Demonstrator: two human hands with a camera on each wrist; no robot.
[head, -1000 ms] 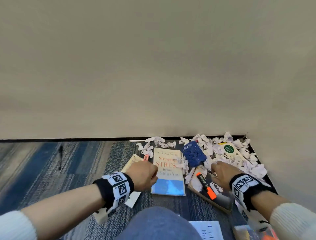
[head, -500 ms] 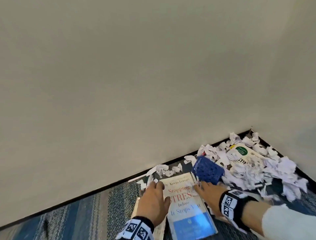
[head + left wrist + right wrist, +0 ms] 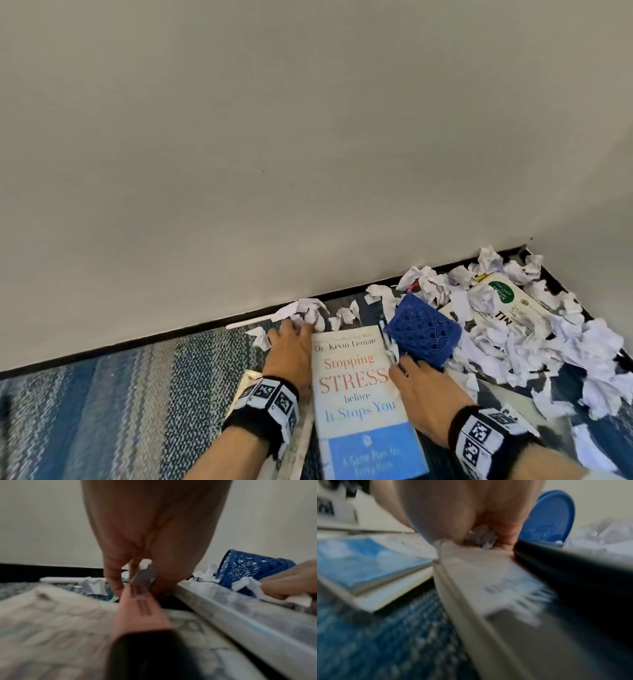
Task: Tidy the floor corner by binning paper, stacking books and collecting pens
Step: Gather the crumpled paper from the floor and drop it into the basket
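Torn white paper scraps (image 3: 513,342) litter the carpet corner. My left hand (image 3: 291,325) reaches past the far left corner of the "Stopping Stress" book (image 3: 359,394). Its fingers (image 3: 113,577) curl round a paper scrap (image 3: 147,570). A pink marker (image 3: 142,609) runs back under that palm; whether it is held I cannot tell. My right hand (image 3: 399,365) sits at the book's right edge, just below the tipped blue mesh basket (image 3: 423,330), and clutches crumpled paper (image 3: 482,538). A black marker (image 3: 573,568) crosses beneath it.
A cream book (image 3: 245,380) lies under my left wrist. A green-labelled book (image 3: 507,305) is half buried in scraps at the right. A white stick (image 3: 246,322) lies along the black skirting. Two walls close the corner; striped blue carpet (image 3: 120,394) spreads left.
The view has tipped forward and closer to the corner. Both hands have slid forward along the book: the left to the scraps by the wall, the right from the right-hand pile to the basket.
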